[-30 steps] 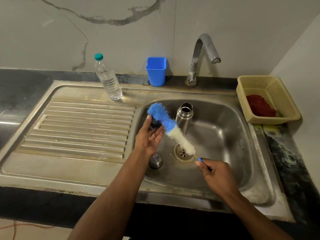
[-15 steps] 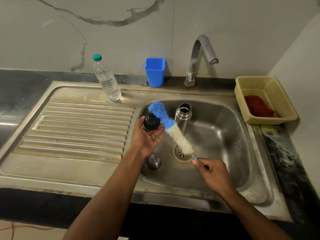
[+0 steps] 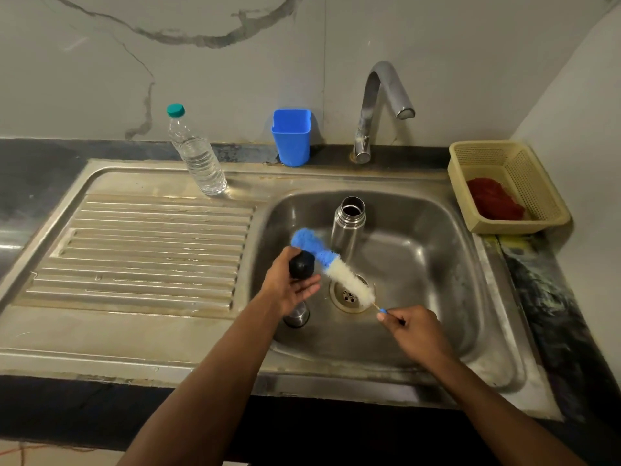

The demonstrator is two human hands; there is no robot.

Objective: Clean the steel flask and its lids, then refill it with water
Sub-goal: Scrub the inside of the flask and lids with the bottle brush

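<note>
The steel flask stands upright and uncapped in the sink basin. My left hand holds a black inner lid over the basin's left side. My right hand grips the thin handle of a bottle brush. The brush has a blue tip and white bristles, and its blue end lies against the black lid. A steel outer cap rests on the basin floor, partly hidden under my left wrist.
The tap arches over the basin, with no water running. A blue cup and a plastic water bottle stand at the back. A yellow basket with a red scrubber sits right. The ribbed drainboard lies left.
My left hand turned the black lid so its rounded top shows. The brush slid back toward me along the lid, and my right hand drew back slightly.
</note>
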